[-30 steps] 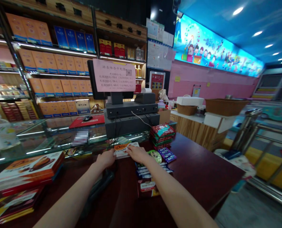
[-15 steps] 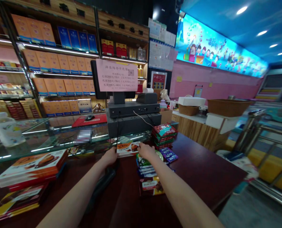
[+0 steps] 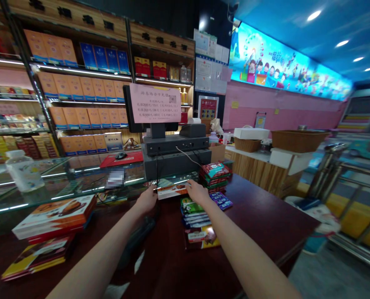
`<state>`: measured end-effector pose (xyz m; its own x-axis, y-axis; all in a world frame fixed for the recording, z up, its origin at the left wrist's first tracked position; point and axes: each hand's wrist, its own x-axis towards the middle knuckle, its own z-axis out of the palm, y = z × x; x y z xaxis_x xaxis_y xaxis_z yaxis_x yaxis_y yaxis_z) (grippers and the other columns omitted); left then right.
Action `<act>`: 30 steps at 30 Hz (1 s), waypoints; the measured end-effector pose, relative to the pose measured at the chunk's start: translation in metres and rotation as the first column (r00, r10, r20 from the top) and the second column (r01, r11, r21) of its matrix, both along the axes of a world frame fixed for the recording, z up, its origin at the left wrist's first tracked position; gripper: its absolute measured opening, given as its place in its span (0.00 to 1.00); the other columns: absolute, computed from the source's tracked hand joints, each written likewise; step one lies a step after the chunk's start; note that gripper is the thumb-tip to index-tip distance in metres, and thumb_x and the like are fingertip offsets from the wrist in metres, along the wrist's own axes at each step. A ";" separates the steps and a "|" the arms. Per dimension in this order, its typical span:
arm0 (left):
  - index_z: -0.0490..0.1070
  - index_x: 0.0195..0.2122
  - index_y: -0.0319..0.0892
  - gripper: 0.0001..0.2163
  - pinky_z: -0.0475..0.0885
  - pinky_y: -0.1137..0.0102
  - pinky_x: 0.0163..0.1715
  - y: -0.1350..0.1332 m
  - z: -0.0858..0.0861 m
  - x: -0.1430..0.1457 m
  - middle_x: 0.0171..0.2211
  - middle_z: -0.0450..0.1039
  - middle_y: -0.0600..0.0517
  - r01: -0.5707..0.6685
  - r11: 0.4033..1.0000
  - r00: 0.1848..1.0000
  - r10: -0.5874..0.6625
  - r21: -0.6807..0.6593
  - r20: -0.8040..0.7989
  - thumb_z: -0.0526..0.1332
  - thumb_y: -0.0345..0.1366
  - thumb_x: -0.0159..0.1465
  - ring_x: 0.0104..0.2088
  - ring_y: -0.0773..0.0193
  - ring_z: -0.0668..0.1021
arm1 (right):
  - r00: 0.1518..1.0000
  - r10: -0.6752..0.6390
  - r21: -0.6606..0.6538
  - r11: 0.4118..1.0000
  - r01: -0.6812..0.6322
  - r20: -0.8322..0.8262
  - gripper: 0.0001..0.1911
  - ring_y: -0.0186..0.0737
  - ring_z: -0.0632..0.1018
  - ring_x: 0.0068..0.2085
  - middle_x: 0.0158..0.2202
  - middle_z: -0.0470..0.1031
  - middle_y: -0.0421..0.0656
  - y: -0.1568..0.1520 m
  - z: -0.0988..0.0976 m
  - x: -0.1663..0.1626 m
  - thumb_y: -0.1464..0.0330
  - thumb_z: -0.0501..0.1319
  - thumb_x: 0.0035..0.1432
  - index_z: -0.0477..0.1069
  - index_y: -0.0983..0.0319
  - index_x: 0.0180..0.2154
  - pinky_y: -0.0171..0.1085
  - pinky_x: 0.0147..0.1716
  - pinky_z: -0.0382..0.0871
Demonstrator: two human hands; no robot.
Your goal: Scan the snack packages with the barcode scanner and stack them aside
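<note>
Dim shop interior; ceiling spotlights (image 3: 312,15) at 1 o'clock and a glowing blue wall banner (image 3: 284,68) give cool light. Shelf light strips (image 3: 79,71) glare at 10 o'clock. Edges bend and blur, especially 4 o'clock.

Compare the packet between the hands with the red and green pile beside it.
The packet is single, white and orange; the pile is several packets, red and green. The packet is gripped at its ends by the left hand and right hand, at the edge of the glass case; the pile lies untouched on the dark counter. Both are flat printed packs.
</note>
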<state>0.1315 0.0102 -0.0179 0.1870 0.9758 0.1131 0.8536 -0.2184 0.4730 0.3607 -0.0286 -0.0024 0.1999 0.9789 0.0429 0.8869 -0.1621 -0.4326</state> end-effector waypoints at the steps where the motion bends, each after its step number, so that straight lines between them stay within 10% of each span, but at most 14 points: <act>1: 0.68 0.57 0.42 0.21 0.72 0.69 0.48 -0.003 0.004 -0.003 0.46 0.81 0.46 0.010 1.000 1.000 -0.010 0.000 0.020 0.57 0.34 0.62 0.49 0.58 0.81 | 1.000 0.000 0.010 1.000 0.000 -0.010 0.24 0.54 0.75 0.57 0.56 0.75 0.50 -0.002 0.001 0.000 0.59 0.45 0.68 0.63 0.55 0.61 0.52 0.54 0.63; 18: 0.64 0.60 0.38 0.25 0.71 0.64 0.54 -0.046 0.035 -0.089 0.48 0.80 0.46 -0.012 0.998 0.929 -0.009 0.057 0.369 0.54 0.36 0.61 0.51 0.57 0.79 | 0.946 0.131 0.228 0.971 -0.063 -0.296 0.23 0.45 0.77 0.51 0.52 0.77 0.44 -0.032 0.010 -0.056 0.61 0.47 0.67 0.65 0.56 0.60 0.40 0.51 0.66; 30: 0.71 0.55 0.45 0.21 0.69 0.62 0.55 -0.078 0.031 -0.147 0.51 0.76 0.46 -0.183 0.869 0.970 0.083 0.460 0.230 0.55 0.44 0.64 0.51 0.54 0.76 | 0.734 0.352 0.350 0.922 -0.166 -0.581 0.21 0.42 0.76 0.54 0.54 0.76 0.45 -0.028 -0.026 -0.137 0.62 0.50 0.65 0.68 0.59 0.57 0.39 0.56 0.66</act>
<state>-0.0158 -0.0679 0.0131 -0.0158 0.8078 0.5892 0.7911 -0.3502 0.5014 0.2242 -0.0565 -0.0280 0.0126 0.9662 0.2577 0.3928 0.2322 -0.8898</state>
